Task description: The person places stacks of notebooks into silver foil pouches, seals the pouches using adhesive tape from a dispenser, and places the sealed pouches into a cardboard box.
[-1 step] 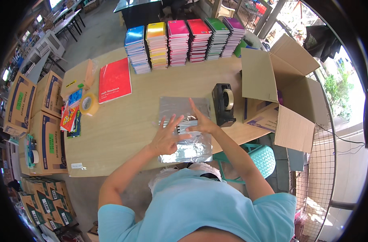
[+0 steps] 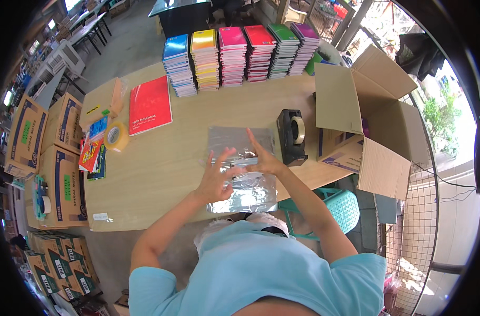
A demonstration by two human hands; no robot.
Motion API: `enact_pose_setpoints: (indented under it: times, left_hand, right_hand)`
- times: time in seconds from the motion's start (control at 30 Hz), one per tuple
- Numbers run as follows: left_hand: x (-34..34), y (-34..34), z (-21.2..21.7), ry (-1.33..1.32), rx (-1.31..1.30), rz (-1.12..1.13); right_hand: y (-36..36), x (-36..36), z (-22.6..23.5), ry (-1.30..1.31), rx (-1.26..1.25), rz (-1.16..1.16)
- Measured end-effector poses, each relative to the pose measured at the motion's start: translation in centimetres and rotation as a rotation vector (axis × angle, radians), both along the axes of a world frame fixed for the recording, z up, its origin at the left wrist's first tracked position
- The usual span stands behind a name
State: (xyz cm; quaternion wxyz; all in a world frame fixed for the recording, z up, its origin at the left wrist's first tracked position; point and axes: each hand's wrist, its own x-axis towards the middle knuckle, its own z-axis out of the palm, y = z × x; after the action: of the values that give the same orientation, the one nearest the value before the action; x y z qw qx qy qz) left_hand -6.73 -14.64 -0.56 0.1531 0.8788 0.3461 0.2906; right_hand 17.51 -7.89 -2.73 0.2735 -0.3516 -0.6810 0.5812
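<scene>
We have both hands over a flat piece of shiny plastic (image 2: 250,194). It lies on the bench (image 2: 166,174), right in front of us, by the near edge. Our left hand (image 2: 215,180) is over its left side, with the fingers spread. Our right hand (image 2: 264,160) is over its right side, with the fingers spread too, and one points to the far side. The tips of both hands are very near each other; we cannot tell if they touch, or if they press on the plastic.

Just to the right stands a black tape holder (image 2: 289,150). Past it we see a big brown box (image 2: 376,124) with its flaps out. At the far side are six piles of notebooks (image 2: 231,58): blue, yellow, pink, red, green and purple. A red notebook (image 2: 150,102) lies flat near the blue pile, and a yellow roll of tape (image 2: 122,138) sits to its left. A green stool (image 2: 343,209) stands by the bench, on our right.
</scene>
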Motion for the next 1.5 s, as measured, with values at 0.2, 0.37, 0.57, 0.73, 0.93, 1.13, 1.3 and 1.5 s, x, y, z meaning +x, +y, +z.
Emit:
enact_pose_setpoints:
  times: [0.2,0.37,0.57,0.73,0.93,1.13,1.3,1.5]
  left_hand:
    - [3.0,-0.4,0.2,0.155,0.316,0.048]
    - [3.1,-2.4,4.0,-0.344,0.154,0.123]
    - [3.8,-2.1,-1.2,0.028,0.166,0.245]
    - [5.3,-0.7,-2.0,-0.257,0.055,0.282]
    - [6.1,-1.1,-2.2,-0.536,-0.156,0.316]
    - [6.1,-0.3,-1.9,-0.747,-0.51,0.402]
    - [5.8,0.0,-2.2,-0.845,-0.765,0.386]
    - [5.7,0.0,-4.8,-0.903,-0.713,0.292]
  right_hand:
    - [0.5,0.0,-0.2,-0.001,0.037,0.022]
    - [-0.1,0.3,0.2,0.029,-0.065,-0.007]
    - [0.6,0.0,-0.3,-0.014,0.108,0.021]
    - [0.3,0.4,-0.1,-0.024,0.054,-0.013]
    - [-4.3,1.3,-1.6,0.29,-0.068,-0.129]
    - [-4.2,0.9,-2.0,0.362,-0.173,-0.224]
    - [-2.8,0.7,-2.0,0.276,-0.154,-0.225]
    - [-2.9,1.3,-1.7,0.263,0.09,-0.181]
